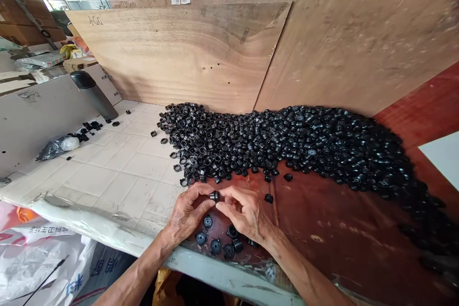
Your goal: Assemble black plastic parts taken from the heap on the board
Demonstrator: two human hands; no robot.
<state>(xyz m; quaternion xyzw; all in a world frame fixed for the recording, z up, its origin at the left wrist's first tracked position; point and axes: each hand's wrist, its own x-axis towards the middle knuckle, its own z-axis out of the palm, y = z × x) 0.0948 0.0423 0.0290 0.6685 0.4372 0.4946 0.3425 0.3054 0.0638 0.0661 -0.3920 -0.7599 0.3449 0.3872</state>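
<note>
Black plastic ring fitting (214, 196), at 12 o'clock from the wrists, pinched between the fingertips of the left hand (188, 213) and the right hand (244, 213). Hands together, closed on that one piece, neither clearly nearer; short axis roughly level, running left to right. Small group of round black fittings (215, 246) at 6 o'clock, just below the fingertips, on a red-brown board (322, 229). Broad heap of similar black fittings (287, 146) at 12 o'clock, banked against plywood panels (179, 52) and spreading left to white tiles (118, 172). Dark flask (93, 94) at 10 o'clock, near a plastic bag (59, 148) and loose black pieces (89, 126).
</note>
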